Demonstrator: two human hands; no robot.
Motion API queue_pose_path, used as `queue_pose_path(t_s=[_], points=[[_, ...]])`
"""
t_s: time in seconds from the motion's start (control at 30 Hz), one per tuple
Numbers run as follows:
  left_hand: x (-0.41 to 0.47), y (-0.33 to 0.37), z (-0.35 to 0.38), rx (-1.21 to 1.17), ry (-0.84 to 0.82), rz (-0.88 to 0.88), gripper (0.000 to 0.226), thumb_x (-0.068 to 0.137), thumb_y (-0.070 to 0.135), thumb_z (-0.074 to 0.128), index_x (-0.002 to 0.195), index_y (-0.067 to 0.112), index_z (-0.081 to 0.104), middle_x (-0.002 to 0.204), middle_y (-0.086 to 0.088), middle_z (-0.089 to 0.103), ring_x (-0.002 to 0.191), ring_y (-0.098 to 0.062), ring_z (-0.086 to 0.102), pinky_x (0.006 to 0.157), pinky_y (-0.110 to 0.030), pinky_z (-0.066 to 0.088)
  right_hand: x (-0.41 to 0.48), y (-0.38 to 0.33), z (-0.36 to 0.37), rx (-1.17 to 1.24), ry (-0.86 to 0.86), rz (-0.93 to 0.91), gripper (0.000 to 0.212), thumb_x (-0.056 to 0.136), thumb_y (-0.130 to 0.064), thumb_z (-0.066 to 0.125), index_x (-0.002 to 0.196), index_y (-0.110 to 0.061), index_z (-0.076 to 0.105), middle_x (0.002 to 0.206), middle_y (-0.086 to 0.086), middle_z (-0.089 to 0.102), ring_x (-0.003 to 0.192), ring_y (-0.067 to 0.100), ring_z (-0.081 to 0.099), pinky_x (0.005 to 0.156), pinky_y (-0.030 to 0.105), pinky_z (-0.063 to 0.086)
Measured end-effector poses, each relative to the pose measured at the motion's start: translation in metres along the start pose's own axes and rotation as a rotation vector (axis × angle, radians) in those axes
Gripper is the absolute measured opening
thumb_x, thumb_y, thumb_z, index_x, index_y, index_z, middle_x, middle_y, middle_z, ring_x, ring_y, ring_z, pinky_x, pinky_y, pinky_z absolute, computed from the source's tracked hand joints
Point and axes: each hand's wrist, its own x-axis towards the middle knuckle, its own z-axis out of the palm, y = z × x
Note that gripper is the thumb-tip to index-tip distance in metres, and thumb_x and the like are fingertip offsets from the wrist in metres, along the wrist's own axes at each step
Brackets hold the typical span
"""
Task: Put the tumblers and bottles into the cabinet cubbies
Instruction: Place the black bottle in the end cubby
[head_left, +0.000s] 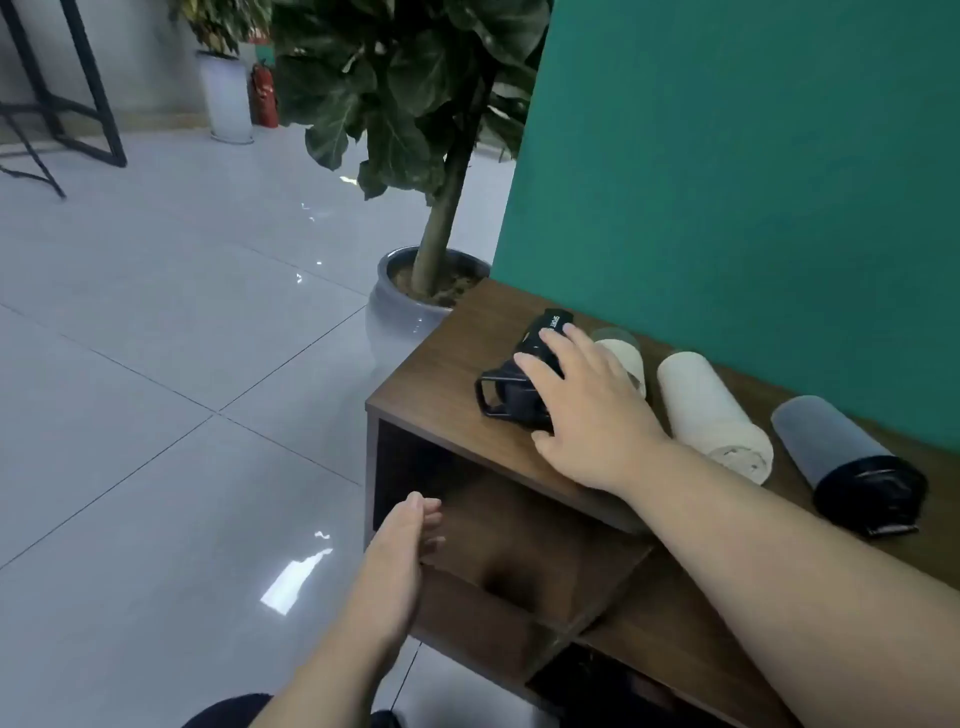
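A black sports bottle (524, 364) with a loop handle lies on its side on the brown cabinet top (441, 364). My right hand (587, 400) rests over it, fingers spread across its body, thumb at its near side. Beside it lie a cream tumbler with a clear lid (626, 353), partly hidden by the hand, a second cream tumbler (711, 415), and a grey tumbler with a black lid (852, 462). My left hand (400, 551) hangs open in front of the left cubby (498, 525), holding nothing.
A green wall (753, 182) rises right behind the cabinet. A potted tree in a grey pot (395, 306) stands at the cabinet's far left corner. Glossy tiled floor (156, 389) spreads to the left. A lower cubby (597, 680) shows below.
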Motion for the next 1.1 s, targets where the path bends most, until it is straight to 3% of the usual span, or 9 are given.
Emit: queue_pose_path(t_s=[0.1, 0.23, 0.5, 0.6, 0.7, 0.77, 0.87, 0.97, 1.1], points=[[0.018, -0.006, -0.008, 0.055, -0.044, 0.006, 0.041, 0.111, 0.041, 0.036, 0.118, 0.02, 0.071, 0.123, -0.002, 0.071, 0.11, -0.021, 0.069, 0.109, -0.048, 0.051, 0.024, -0.004, 0.01, -0.169, -0.008, -0.04, 0.088, 0.081, -0.035, 0.07, 0.153, -0.027, 0.022, 0.163, 0.012, 0.021, 0.151, 0.034, 0.013, 0.12, 0.052, 0.018], [0.03, -0.015, -0.021, 0.023, -0.012, -0.035, 0.045, 0.111, 0.043, 0.033, 0.115, 0.019, 0.071, 0.12, -0.006, 0.071, 0.112, -0.028, 0.069, 0.101, -0.045, 0.053, 0.037, -0.014, 0.017, -0.284, -0.032, -0.082, 0.084, 0.077, -0.019, 0.07, 0.149, -0.023, 0.026, 0.153, 0.015, 0.036, 0.142, 0.038, 0.029, 0.112, 0.052, 0.033], [0.05, -0.027, -0.03, -0.079, 0.01, -0.149, 0.05, 0.11, 0.048, 0.035, 0.109, 0.015, 0.072, 0.116, -0.009, 0.074, 0.105, -0.028, 0.073, 0.09, -0.039, 0.058, 0.019, -0.042, 0.004, -0.218, 0.017, -0.178, 0.074, 0.079, -0.021, 0.072, 0.146, -0.02, 0.04, 0.149, 0.01, 0.044, 0.14, 0.034, 0.034, 0.107, 0.05, 0.037], [0.051, -0.03, -0.033, -0.067, 0.012, -0.169, 0.053, 0.111, 0.049, 0.033, 0.108, 0.015, 0.072, 0.117, -0.012, 0.074, 0.106, -0.031, 0.073, 0.095, -0.044, 0.056, -0.005, -0.067, -0.012, -0.056, 0.084, -0.248, 0.077, 0.074, -0.023, 0.073, 0.145, -0.018, 0.044, 0.146, 0.01, 0.047, 0.137, 0.032, 0.038, 0.106, 0.05, 0.041], [0.049, -0.032, -0.036, -0.115, 0.055, -0.182, 0.053, 0.11, 0.05, 0.034, 0.107, 0.014, 0.072, 0.113, -0.013, 0.077, 0.092, -0.029, 0.073, 0.086, -0.042, 0.057, -0.035, -0.092, -0.024, 0.206, 0.197, -0.291, 0.076, 0.071, -0.024, 0.072, 0.143, -0.017, 0.048, 0.142, 0.009, 0.05, 0.134, 0.03, 0.042, 0.105, 0.046, 0.042], [0.046, -0.032, -0.038, -0.171, 0.056, -0.194, 0.053, 0.108, 0.052, 0.037, 0.117, 0.013, 0.072, 0.116, -0.014, 0.078, 0.102, -0.04, 0.076, 0.096, -0.051, 0.061, -0.054, -0.104, -0.028, 0.388, 0.227, -0.268, 0.077, 0.071, -0.028, 0.072, 0.144, -0.02, 0.046, 0.143, 0.002, 0.048, 0.135, 0.023, 0.042, 0.108, 0.038, 0.04], [0.045, -0.03, -0.039, -0.286, -0.007, -0.244, 0.053, 0.107, 0.057, 0.04, 0.129, 0.019, 0.07, 0.127, -0.014, 0.075, 0.116, -0.045, 0.071, 0.099, -0.066, 0.055, -0.079, -0.113, -0.018, 0.6, 0.209, -0.192, 0.079, 0.072, -0.034, 0.073, 0.145, -0.029, 0.042, 0.146, -0.013, 0.041, 0.138, 0.007, 0.037, 0.11, 0.016, 0.028], [0.05, -0.035, -0.042, -0.387, -0.044, -0.278, 0.055, 0.109, 0.053, 0.042, 0.133, 0.01, 0.066, 0.126, -0.022, 0.074, 0.116, -0.046, 0.071, 0.097, -0.062, 0.057, -0.09, -0.115, 0.008, 0.752, 0.144, -0.096, 0.078, 0.074, -0.035, 0.075, 0.143, -0.041, 0.039, 0.142, -0.03, 0.037, 0.136, -0.007, 0.034, 0.104, 0.004, 0.023], [0.053, -0.048, -0.029, -0.391, -0.101, -0.415, 0.05, 0.106, 0.045, 0.05, 0.133, 0.006, 0.065, 0.134, -0.022, 0.07, 0.127, -0.046, 0.064, 0.102, -0.059, 0.055, -0.086, -0.103, 0.057, 0.898, 0.008, 0.176, 0.077, 0.075, -0.033, 0.078, 0.142, -0.044, 0.041, 0.135, -0.034, 0.041, 0.127, -0.012, 0.04, 0.09, -0.001, 0.034]])
